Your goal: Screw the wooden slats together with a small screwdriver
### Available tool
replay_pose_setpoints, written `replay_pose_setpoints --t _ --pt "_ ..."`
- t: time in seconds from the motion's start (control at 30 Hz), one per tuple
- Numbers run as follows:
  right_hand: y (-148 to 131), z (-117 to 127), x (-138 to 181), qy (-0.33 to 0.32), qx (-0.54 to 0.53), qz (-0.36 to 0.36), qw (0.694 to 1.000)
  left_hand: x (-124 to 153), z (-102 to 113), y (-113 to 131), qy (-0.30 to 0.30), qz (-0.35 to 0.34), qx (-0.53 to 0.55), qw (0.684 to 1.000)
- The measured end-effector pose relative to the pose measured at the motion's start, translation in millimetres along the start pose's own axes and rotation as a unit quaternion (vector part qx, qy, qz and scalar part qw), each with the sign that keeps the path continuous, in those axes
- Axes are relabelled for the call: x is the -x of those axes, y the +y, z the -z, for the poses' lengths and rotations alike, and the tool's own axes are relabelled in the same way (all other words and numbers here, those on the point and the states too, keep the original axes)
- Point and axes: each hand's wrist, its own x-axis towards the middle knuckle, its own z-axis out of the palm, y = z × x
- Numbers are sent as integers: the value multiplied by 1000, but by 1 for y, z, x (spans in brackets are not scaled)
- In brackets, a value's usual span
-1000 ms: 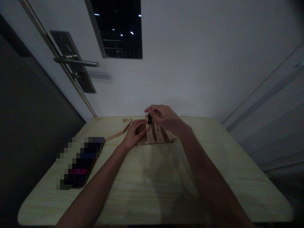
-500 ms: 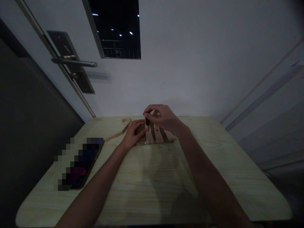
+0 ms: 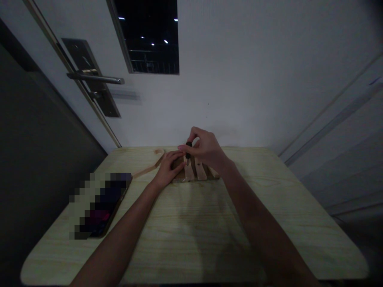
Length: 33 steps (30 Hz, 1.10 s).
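Note:
A small assembly of pale wooden slats [image 3: 194, 172] lies flat near the far edge of the light wooden table [image 3: 194, 239]. My left hand [image 3: 168, 168] rests flat on the left part of the slats, fingers stretched out, pressing them down. My right hand [image 3: 205, 150] is closed in a pinch on a short black-handled screwdriver [image 3: 188, 150], held upright with its tip on the leftmost slat. Part of the assembly is hidden under both hands.
A loose thin wooden strip [image 3: 149, 167] lies left of the slats. A phone [image 3: 100, 205] sits at the table's left side. Behind the table is a white door with a metal lever handle [image 3: 95, 77] and a dark window pane [image 3: 148, 36].
My right hand has turned on the screwdriver handle, its fingers shifting round it. My left hand and the slats stay where they were.

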Motion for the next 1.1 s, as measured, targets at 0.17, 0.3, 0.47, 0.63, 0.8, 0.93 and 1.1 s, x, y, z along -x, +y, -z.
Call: replay_pose_setpoints --t 0.17,0.3,0.47,0.63,0.8,0.93,1.1 --pt "0 -2 0 6 -14 15 1000 0 0 -1 4 -8 -5 1000" --pt "-3 0 -1 -39 -31 30 998 -1 0 1 1 -2 -9 1000" --pt "-5 2 -1 -53 -50 9 997 -1 1 2 3 -4 -5 1000" --pt "-5 4 -1 -69 -62 -3 996 0 0 0 3 -2 -2 1000" --pt "-6 8 -2 -63 -20 21 998 -1 0 -1 1 -3 0 1000" --pt "-6 8 -2 -54 11 48 997 -1 -1 -2 5 2 -1 1000" --pt "-3 4 -4 -44 10 72 996 -1 0 0 -1 -4 5 1000"
